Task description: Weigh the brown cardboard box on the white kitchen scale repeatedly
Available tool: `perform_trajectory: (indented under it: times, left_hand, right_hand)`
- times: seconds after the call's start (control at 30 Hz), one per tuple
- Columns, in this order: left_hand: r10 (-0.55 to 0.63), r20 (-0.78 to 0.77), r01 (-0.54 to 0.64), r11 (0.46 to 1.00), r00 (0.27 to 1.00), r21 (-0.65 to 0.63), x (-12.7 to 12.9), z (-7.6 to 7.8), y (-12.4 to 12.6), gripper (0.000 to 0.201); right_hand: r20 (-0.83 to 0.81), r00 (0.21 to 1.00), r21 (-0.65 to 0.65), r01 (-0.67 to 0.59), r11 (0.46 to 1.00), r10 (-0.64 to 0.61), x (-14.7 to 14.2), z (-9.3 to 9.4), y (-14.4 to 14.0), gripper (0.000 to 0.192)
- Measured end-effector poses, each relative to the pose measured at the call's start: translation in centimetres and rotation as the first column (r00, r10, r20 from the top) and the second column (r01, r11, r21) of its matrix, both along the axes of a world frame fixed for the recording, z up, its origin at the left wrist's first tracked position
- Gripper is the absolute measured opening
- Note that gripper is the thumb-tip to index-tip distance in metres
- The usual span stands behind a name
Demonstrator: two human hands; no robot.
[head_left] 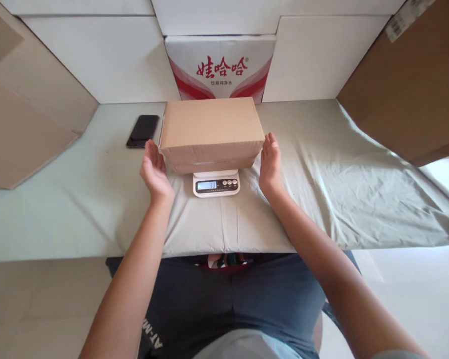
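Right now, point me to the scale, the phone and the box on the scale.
Scale point(216, 186): head view, its front panel.
Phone point(143, 130): head view, its dark screen.
Box point(211, 129): head view, its top face.

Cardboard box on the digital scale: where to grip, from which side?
Probably grip the cardboard box by its short end walls: left hand from the left, right hand from the right, palms inward. It is wider than the digital scale, so both ends overhang.
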State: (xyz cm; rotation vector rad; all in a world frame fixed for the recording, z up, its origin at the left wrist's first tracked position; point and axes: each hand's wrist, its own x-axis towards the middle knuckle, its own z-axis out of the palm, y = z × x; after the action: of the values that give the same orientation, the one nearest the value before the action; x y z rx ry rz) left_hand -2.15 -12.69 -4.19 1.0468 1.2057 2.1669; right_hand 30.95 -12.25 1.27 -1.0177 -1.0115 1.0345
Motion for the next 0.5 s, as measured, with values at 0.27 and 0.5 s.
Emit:
perform_trajectory:
  times: [0.27,0.5]
  left_hand:
    - [-0.058,0.052,0.063,0.992,0.997,-0.109,2.9,2.3,-0.3,0.082]
    - [-0.08,0.097,0.09,0.99,0.992,-0.104,3.3,2.7,-0.2,0.083]
  right_hand:
    - [0.031,0.999,-0.017,-0.008,1.0,0.008,0.5,-2.2,1.8,0.097]
    - [0.028,0.998,-0.001,-0.048,0.999,0.048,1.0,-3.1,2.9,0.092]
